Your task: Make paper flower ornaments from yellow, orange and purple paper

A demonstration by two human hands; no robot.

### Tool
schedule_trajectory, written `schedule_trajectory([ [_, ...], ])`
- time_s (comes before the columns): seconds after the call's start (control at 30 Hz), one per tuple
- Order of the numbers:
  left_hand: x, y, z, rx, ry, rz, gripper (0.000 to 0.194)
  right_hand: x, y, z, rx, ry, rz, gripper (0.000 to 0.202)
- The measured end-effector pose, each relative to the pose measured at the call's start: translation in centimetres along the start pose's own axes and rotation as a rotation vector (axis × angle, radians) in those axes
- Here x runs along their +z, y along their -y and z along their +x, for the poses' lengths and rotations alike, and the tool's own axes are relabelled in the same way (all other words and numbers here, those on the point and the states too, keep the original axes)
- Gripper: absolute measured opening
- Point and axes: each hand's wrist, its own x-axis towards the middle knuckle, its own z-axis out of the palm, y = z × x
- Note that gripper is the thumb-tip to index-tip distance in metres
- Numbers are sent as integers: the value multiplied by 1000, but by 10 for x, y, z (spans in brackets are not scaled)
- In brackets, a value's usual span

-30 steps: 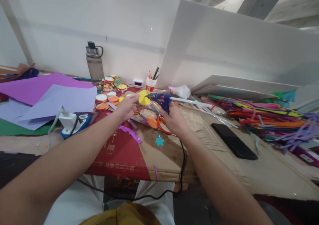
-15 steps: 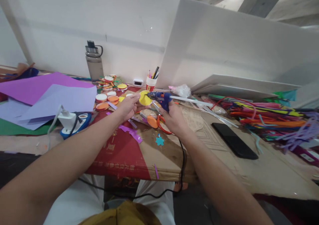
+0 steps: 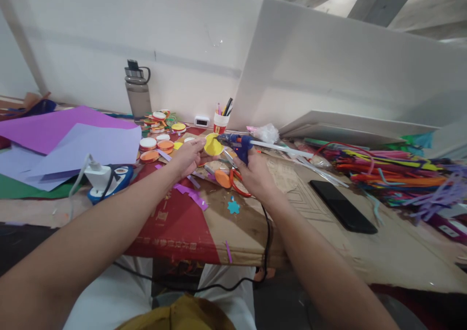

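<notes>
1. Nearest of all, a black cord is looping across the white-clad lap and rising toward the right wrist
2. Just inside the table edge, a thin purple strip is lying on the cardboard, and beyond it a turquoise star is sitting between the forearms
3. Out to the right, well apart from the hands, a black phone is resting on the cardboard
4. Now the right hand, and it's curling closed around the handle of a blue glue gun, a pale glue stick jutting from its rear; whether it's also touching the red-handled scissors below, I can't tell
5. Across from it, the left hand is pinching a yellow disc by its left side, fingers partly bent; the disc is facing up between the two hands, the nozzle pointing at its upper edge, contact too small to make out
6. Farther back, orange and white rounds are clustering left of the hands, a pen cup is standing behind the disc, and a grey bottle is standing near the white wall
</notes>
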Motion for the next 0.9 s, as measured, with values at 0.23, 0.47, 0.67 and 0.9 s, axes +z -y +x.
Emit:
schedule_trajectory([
  [0.23,-1,-1,0,59,-16,-21,13,0,-4,1,6,-33,8,36],
  [0.47,2,-2,-3,52,7,3,9,4,0,0,-5,-9,19,39],
  [0.67,-2,1,-2,43,29,5,14,7,2,0,-53,15,66,38],
  [0.9,1,-4,-3,64,-2,-14,10,2,0,-1,11,-38,12,36],
])
